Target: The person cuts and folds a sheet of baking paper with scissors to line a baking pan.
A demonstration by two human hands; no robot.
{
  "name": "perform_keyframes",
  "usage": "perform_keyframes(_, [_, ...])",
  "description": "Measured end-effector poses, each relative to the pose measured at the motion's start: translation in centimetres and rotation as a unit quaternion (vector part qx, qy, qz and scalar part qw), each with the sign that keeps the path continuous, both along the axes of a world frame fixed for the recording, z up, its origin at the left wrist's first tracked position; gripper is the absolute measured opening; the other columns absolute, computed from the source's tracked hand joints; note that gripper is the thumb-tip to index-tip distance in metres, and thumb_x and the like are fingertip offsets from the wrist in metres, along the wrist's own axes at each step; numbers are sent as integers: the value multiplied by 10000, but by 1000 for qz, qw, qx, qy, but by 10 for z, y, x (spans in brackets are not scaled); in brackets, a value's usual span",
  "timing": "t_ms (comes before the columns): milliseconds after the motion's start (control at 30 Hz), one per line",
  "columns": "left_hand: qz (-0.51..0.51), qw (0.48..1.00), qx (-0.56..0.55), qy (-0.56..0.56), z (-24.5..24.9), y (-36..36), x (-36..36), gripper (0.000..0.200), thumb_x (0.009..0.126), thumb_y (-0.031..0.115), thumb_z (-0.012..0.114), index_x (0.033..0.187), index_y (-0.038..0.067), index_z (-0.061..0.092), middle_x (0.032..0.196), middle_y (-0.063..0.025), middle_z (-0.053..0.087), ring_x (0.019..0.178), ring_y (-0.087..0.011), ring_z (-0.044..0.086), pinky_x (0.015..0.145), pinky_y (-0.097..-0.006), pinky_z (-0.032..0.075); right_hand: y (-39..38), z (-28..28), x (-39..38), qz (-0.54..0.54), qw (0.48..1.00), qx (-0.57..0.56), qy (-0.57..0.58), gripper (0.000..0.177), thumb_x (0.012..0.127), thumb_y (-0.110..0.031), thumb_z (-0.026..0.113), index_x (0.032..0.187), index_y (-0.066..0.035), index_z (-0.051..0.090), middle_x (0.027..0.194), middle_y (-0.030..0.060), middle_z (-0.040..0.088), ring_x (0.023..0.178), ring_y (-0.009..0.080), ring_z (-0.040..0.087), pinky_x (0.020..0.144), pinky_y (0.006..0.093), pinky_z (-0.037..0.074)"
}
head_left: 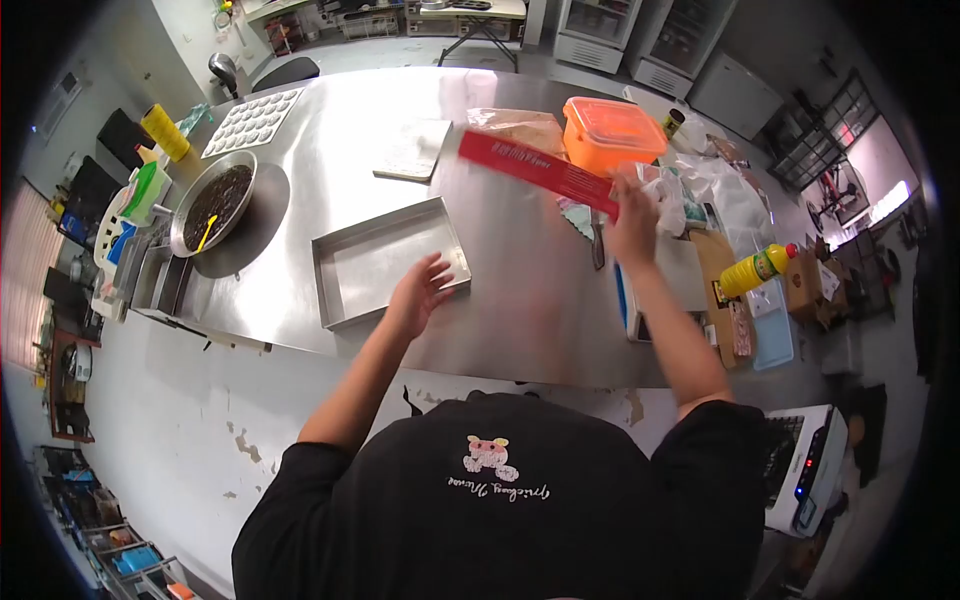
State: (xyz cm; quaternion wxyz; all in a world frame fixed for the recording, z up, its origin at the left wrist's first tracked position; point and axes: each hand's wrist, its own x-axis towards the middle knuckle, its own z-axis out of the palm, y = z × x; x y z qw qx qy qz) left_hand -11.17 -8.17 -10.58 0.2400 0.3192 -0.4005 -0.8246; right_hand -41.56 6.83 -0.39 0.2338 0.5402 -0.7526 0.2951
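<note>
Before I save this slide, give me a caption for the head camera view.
Right hand gripping a long red box, left hand open near a metal pan on a shiny table.

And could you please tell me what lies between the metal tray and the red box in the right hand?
In the head view, only bare steel table shows between the metal tray and the red box held in the right hand.
</note>
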Motion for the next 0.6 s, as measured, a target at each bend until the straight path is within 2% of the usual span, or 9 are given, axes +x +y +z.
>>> perform_keyframes(33, [9, 988, 122, 93, 15, 1, -5, 569, 943, 483, 361, 1358, 94, 371, 1297, -131, 464, 1164, -273, 482, 948, -472, 412, 5, 25, -3, -13, 995, 8, 94, 595, 678, 22, 613, 1230, -173, 503, 1138, 38, 530, 1083, 240, 506, 1000, 486, 299])
perform_keyframes(67, [15, 988, 122, 92, 33, 6, -8, 569, 943, 483, 361, 1358, 94, 371, 1297, -131, 464, 1164, -273, 482, 948, -472, 412, 7, 48, -9, 27, 990, 8, 136, 556, 679, 0, 631, 1186, -208, 536, 1093, 15, 526, 1072, 213, 509, 1021, 505, 254])
perform_keyframes(133, [-11, 933, 285, 218, 56, 19, -15, 640, 929, 542, 318, 1358, 67, 327, 1336, -134, 414, 1211, -315, 441, 1003, -510, 363, 8, 83, -17, 76, 982, 8, 174, 519, 680, -23, 649, 1143, -244, 569, 1048, -9, 521, 1061, 186, 513, 1042, 524, 209])
perform_keyframes(200, [-51, 930, 264, 252, 59, 37, -21, 639, 916, 563, 335, 1355, 98, 328, 1303, -144, 441, 1188, -328, 456, 994, -530, 368, 9, 107, -24, 119, 942, -7, 313, 369, 709, -183, 687, 1039, -320, 599, 1036, -74, 522, 1081, 138, 483, 1043, 537, 209])
perform_keyframes(300, [-47, 941, 259, 213, 63, 68, -37, 598, 913, 544, 370, 1334, 119, 351, 1258, -137, 479, 1140, -319, 490, 963, -511, 408, 6, 124, -30, 156, 915, 4, 373, 333, 708, -250, 683, 1007, -368, 598, 1042, -88, 517, 1120, 112, 463, 1077, 549, 163])
perform_keyframes(433, [-40, 941, 288, 173, 34, 98, -62, 498, 913, 478, 435, 1270, 133, 415, 1211, -108, 504, 1048, -283, 535, 895, -467, 472, -1, 138, -42, 216, 865, -46, 451, 321, 737, -248, 666, 1014, -390, 588, 1097, -92, 500, 1181, 103, 417, 1094, 547, 146])
perform_keyframes(500, [-30, 936, 293, 190, 23, 113, -69, 451, 914, 455, 450, 1221, 125, 449, 1160, -94, 526, 1010, -255, 548, 879, -444, 484, -2, 146, -45, 240, 857, -46, 453, 317, 756, -236, 655, 1029, -382, 587, 1109, -84, 496, 1194, 104, 403, 1086, 569, 149])
perform_keyframes(567, [16, 953, 260, 152, 30, 132, -76, 467, 904, 462, 470, 1229, 126, 454, 1132, -87, 539, 1002, -252, 555, 872, -449, 490, -3, 149, -48, 256, 836, -33, 484, 410, 746, -231, 712, 1091, -379, 548, 1145, -60, 474, 1231, 126, 382, 1104, 574, 85])
perform_keyframes(600, [34, 960, 242, 139, 34, 139, -79, 431, 923, 421, 462, 1225, 114, 450, 1125, -79, 548, 1014, -229, 555, 887, -426, 484, -2, 151, -49, 262, 832, -30, 488, 396, 751, -242, 715, 1088, -375, 554, 1153, -55, 483, 1235, 145, 378, 1107, 569, 79])
